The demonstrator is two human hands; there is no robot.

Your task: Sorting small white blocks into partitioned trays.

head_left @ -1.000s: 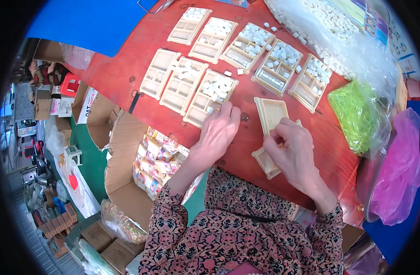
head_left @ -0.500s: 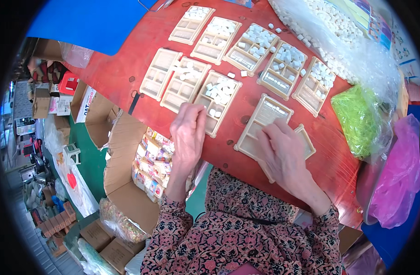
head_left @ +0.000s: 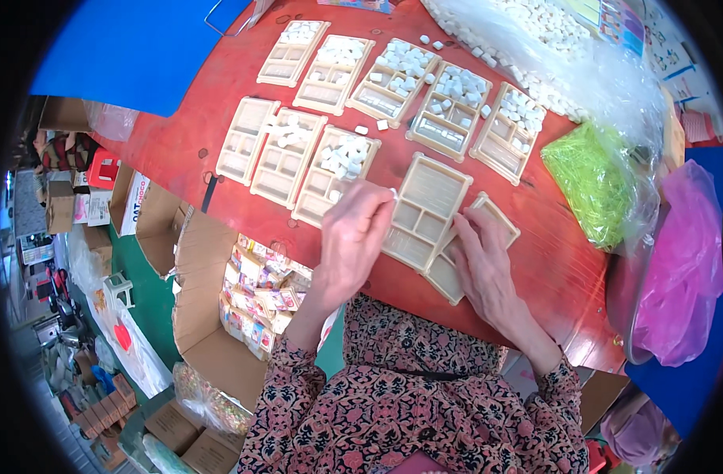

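My left hand pinches a small white block between thumb and fingertips, beside the left edge of a beige compartment tray. That tray holds no blocks I can see and partly overlaps another beige tray lying crosswise under it. At the right edge of the upper tray, my right hand has its fingers bent over the rim and hides part of the lower tray. Just left of my left hand lies a tray with a heap of white blocks.
Several more trays, such as this one, stand in two rows on the red table. A clear bag of white blocks lies at the far right, near a green shred packet and a pink bag. An open carton stands lower left.
My left hand has moved right, from the heaped tray to the upper tray's left edge, and a white block now shows in its fingertips. My right hand has drawn back to the tray's right rim.
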